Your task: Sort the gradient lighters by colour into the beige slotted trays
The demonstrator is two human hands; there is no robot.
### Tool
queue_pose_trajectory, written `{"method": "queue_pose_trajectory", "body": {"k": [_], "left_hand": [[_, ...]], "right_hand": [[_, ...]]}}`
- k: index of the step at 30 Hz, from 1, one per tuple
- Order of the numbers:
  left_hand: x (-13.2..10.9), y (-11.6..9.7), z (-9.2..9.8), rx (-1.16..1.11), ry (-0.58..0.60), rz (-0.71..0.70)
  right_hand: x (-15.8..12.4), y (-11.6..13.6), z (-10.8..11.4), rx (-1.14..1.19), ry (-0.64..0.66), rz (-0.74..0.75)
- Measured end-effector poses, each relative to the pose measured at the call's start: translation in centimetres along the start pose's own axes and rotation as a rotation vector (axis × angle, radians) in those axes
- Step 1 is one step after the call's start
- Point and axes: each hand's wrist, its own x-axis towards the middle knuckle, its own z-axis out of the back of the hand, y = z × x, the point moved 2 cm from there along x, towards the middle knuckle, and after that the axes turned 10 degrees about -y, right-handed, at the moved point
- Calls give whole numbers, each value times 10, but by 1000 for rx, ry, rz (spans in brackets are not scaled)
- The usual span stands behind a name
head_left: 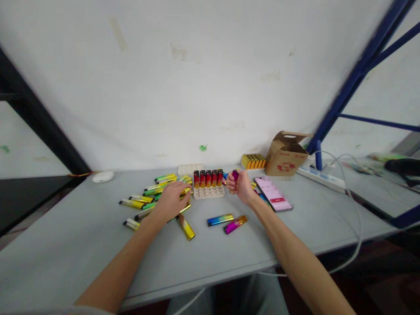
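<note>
Pinching a magenta lighter (235, 176) upright between thumb and curled fingers, the right hand (242, 188) holds it closed and firm just beside the right end of a beige tray (209, 195). Along the back of that tray stands a tight row of red-and-black lighters (208, 178), while its front sockets show bare.

The left hand (169, 202) lies to the other side of the tray, half open with its fingers spread over a loose heap of gold, yellow and green lighters (156, 194). Whether it has hold of any of them cannot be told from this view. A gold lighter (185, 227) lies apart at the front of the heap, and a blue-and-gold lighter (220, 220) and a pink-and-gold lighter (235, 224) lie side by side below the right hand.

Further right on the table (82, 249), a smartphone (273, 194) shows a pink screen, partly blurred. Against the white wall (197, 87) stand a second pale tray (188, 169), a packed block of yellow-orange lighters (253, 161) and an open cardboard box (286, 154). A white power strip (320, 178) sits at the right corner beneath a blue metal frame (361, 74), and a small white oval object (103, 176) lies at the far left.
</note>
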Motion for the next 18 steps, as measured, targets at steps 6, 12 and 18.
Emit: {"method": "queue_pose_trajectory", "body": {"k": [6,12,18], "left_hand": [[-1,1,-1,17,-21,-5],[-2,1,0,26,-39,-1],[-2,0,-1,32,-8,8]], "right_hand": [[-1,-1,-3,-16,-32,5],[-1,-3,-2,-16,-19,-6],[-2,-4,-3,-27,32,-31]]}}
